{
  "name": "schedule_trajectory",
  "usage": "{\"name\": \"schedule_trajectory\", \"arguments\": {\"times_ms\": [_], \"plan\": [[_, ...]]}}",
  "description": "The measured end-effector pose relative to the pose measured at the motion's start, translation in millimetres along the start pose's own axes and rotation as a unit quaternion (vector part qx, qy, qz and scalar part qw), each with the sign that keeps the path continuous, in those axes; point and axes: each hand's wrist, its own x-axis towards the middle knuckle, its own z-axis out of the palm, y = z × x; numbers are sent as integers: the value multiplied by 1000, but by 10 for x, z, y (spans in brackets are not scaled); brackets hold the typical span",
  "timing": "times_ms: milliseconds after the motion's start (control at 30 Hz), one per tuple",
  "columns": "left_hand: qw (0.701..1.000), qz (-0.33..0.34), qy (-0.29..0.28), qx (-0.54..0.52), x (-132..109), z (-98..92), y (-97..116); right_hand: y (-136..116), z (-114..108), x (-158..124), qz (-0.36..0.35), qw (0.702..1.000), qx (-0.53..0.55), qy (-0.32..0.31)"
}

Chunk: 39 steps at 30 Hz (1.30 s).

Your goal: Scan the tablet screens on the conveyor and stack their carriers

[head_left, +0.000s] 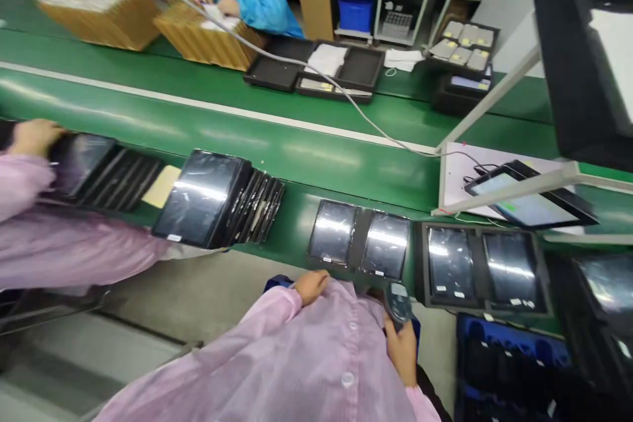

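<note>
Pink-sleeved, gripping scanner (398, 303) with right hand (401, 346) fingers clamped; resting left hand (311, 285), fingers curled together, on coat (316, 356). Seemingly scanning: next calls for aiming at twelve-o'clock tablet (386, 247).

Wears a pale pink long-sleeved smock (297, 356), smooth and faintly creased. Fastens down the front with pale round buttons (347, 379). Ends in plain cuffs at the left hand (311, 285) and right hand (401, 349), both bare.
</note>
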Motion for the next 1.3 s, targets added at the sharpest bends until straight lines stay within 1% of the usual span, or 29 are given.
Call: {"name": "schedule_trajectory", "arguments": {"times_ms": [67, 133, 200, 300, 367, 433, 600, 833, 1100, 1300], "plan": [[998, -8, 58, -16, -4, -139, -287, -133, 279, -121, 29, 999, -32, 6], [993, -19, 111, -38, 17, -190, -530, -196, 488, -159, 52, 997, -57, 14], [987, -46, 140, -71, 59, -181, -712, -204, 608, -159, 54, 995, -79, 23], [970, -114, 153, -148, 155, -142, -862, -172, 678, -117, 44, 993, -104, 36], [957, -148, 159, -191, 226, -136, -899, -147, 699, -65, 48, 991, -115, 43], [949, -164, 164, -213, 284, -142, -912, -123, 715, -10, 50, 990, -120, 47], [942, -181, 154, -239, 332, -141, -931, -61, 727, 73, 49, 990, -126, 48], [936, -198, 138, -257, 345, -126, -970, -37, 707, 80, 55, 990, -120, 54], [937, -192, 130, -263, 361, -140, -1003, -52, 727, 74, 54, 991, -108, 63], [940, -180, 117, -264, 358, -131, -1030, -127, 749, 6, 60, 991, -94, 79]]}}
